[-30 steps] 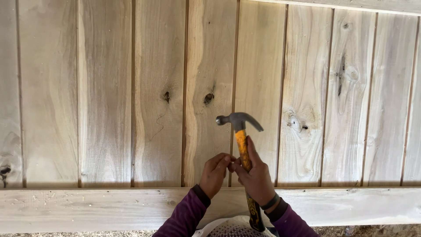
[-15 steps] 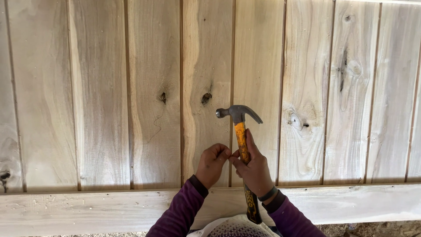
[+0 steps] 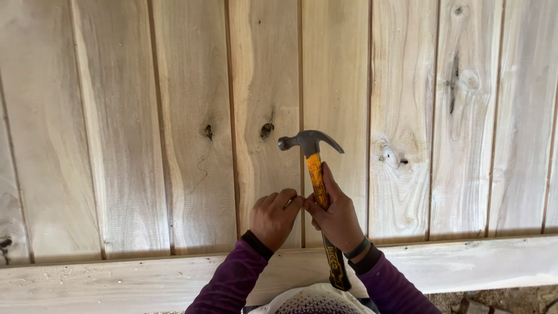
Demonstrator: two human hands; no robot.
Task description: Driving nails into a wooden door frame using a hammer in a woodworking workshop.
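Right hand (image 3: 337,216) — clenched around the yellow handle of a claw hammer (image 3: 317,180), gripping it about halfway up the shaft, thumb laid along the handle. The grey steel head points left, claw to the right, and sits over the seam between two boards, above both hands. The black lower end of the handle runs down past the wrist, which wears a dark band.

Left hand (image 3: 274,216) — fingers curled in, fingertips pinched together at the seam just beside the right hand's thumb, touching or nearly so. What the fingertips hold is too small to tell.

Vertical boards (image 3: 128,128) — pale grey-brown planks set side by side with narrow dark seams, several dark knots showing above the hammer head.

Horizontal plank (image 3: 116,282) — lighter wood running across below the boards, under both forearms.

Sleeves (image 3: 232,282) — purple, dark cuffs.

Woven pale item (image 3: 317,302) — at the bottom edge between the arms, only partly in view.
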